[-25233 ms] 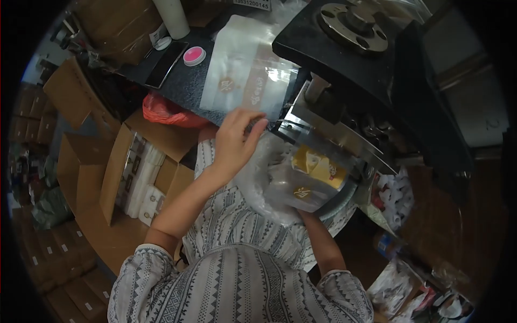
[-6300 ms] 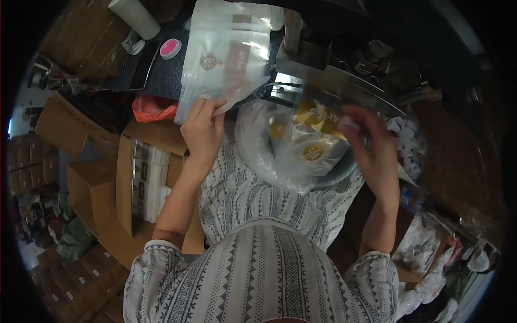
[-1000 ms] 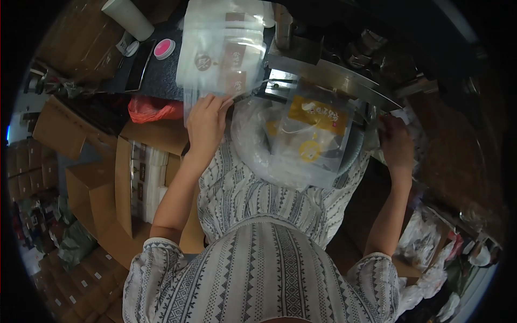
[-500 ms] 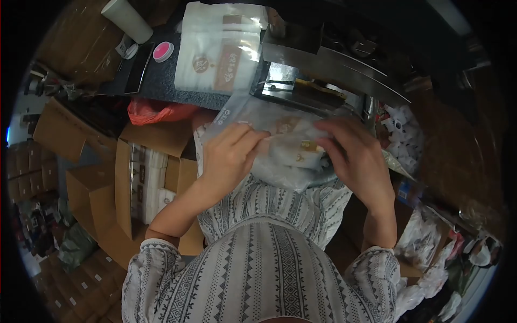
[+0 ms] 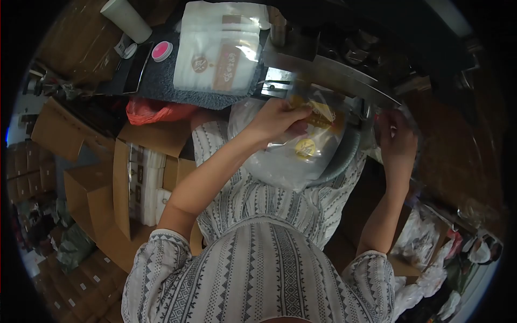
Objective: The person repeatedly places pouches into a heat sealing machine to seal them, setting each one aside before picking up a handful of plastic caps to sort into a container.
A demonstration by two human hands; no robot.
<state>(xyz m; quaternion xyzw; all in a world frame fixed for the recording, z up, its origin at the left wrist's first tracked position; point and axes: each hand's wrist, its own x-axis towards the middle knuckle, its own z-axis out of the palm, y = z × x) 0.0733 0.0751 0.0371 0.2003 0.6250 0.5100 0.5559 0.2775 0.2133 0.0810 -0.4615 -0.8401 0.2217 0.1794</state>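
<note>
A clear plastic bag with a yellow-brown label and a round yellow mark [image 5: 306, 148] is pinched at its upper left by my left hand [image 5: 279, 123]. The bag lies over a grey-blue round container [image 5: 349, 153] on my lap, with more cloudy plastic [image 5: 264, 169] beside it. My right hand [image 5: 397, 134] is off to the right, by the white rolled pieces. Its fingers are curled, and what they hold, if anything, is too dark to make out. A metal device [image 5: 279, 81] sits just beyond my left hand.
A stack of printed pouches [image 5: 215, 59] lies on the dark mat beside a phone [image 5: 138, 67], a pink-topped jar [image 5: 162, 51] and a white cup [image 5: 126, 20]. Open cardboard boxes [image 5: 89, 188] stand at the left, a red bag [image 5: 156, 112] above them.
My left hand has moved up and right onto the bag with the yellow mark, which now lies over the container. My right hand has moved away to the right.
</note>
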